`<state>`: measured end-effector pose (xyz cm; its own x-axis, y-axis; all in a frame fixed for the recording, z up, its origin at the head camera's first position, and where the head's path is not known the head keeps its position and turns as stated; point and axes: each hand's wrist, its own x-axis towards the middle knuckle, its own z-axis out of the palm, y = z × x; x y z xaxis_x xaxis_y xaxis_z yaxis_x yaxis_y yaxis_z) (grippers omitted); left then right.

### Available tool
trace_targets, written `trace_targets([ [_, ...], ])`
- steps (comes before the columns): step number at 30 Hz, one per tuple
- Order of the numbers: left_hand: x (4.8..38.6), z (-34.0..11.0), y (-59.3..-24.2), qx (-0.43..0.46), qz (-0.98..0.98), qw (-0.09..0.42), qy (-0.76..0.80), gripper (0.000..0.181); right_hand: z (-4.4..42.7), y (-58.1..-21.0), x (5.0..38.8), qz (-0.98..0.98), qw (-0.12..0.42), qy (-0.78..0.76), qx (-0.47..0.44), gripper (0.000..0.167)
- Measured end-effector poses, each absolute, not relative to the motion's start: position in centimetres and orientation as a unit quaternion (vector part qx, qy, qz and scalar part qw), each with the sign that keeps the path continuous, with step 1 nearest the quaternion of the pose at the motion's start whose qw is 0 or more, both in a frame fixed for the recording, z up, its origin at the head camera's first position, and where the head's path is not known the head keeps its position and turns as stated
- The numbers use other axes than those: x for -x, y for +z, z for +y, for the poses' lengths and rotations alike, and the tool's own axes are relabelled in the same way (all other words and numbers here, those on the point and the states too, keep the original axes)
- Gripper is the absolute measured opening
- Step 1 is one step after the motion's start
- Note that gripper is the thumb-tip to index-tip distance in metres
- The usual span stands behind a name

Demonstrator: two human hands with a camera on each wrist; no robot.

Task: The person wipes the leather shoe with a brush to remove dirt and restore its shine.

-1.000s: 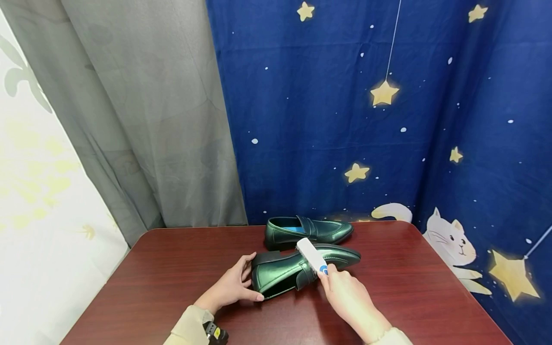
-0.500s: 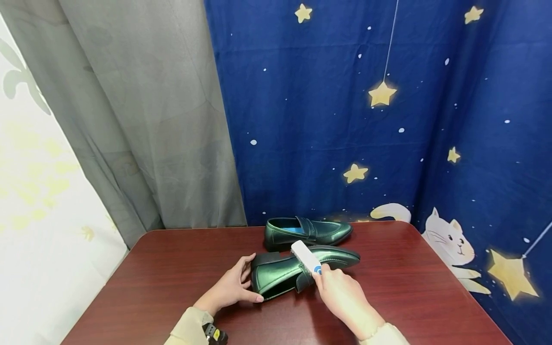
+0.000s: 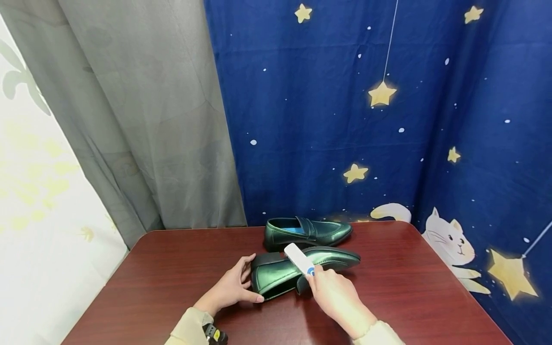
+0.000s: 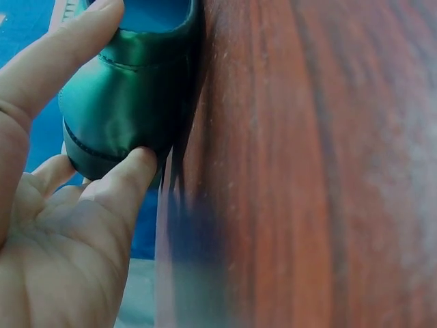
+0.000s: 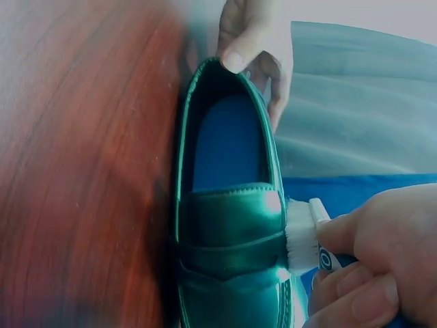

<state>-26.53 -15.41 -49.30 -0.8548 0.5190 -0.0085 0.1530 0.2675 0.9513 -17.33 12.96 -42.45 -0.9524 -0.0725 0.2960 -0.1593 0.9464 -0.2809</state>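
A shiny green loafer (image 3: 271, 278) lies tipped on its side on the table, its opening toward me and its toe to the right. My left hand (image 3: 230, 283) holds it by the heel, thumb at the rim of the opening and fingers against the heel end, as the left wrist view also shows on the loafer (image 4: 116, 102). A white-backed brush (image 3: 298, 258) is gripped in my right hand (image 3: 338, 293). In the right wrist view the white bristles (image 5: 300, 239) touch the side of the loafer (image 5: 229, 229) beside its strap.
A second green loafer (image 3: 329, 231) with a blue insole stands upright just behind, near the back edge of the dark red table (image 3: 181, 258). Behind the table hang a grey curtain (image 3: 172, 120) and a blue star-patterned curtain (image 3: 310, 120).
My right hand has slid the brush leftward along the loafer's upper side, from near the strap toward the heel. The left hand and both loafers stay in place.
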Motion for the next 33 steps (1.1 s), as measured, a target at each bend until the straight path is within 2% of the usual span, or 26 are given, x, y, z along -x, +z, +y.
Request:
trace_targets([
  [13, 26.3, -14.8, -49.3, -0.223, 0.765, 0.162, 0.581, 0.115, 10.6, -44.0, 17.1, -0.969, 0.190, 0.133, -0.083, 0.027],
  [27, 26.2, -15.2, -49.2, -0.213, 0.777, 0.154, 0.573, 0.113, 8.1, -44.8, 17.1, -0.975, 0.140, 0.144, -0.094, 0.029],
  [33, 26.2, -15.2, -49.2, -0.225, 0.768, 0.148, 0.581, 0.113, 7.0, -44.9, 16.9, -0.973, 0.155, 0.137, -0.105, 0.030],
])
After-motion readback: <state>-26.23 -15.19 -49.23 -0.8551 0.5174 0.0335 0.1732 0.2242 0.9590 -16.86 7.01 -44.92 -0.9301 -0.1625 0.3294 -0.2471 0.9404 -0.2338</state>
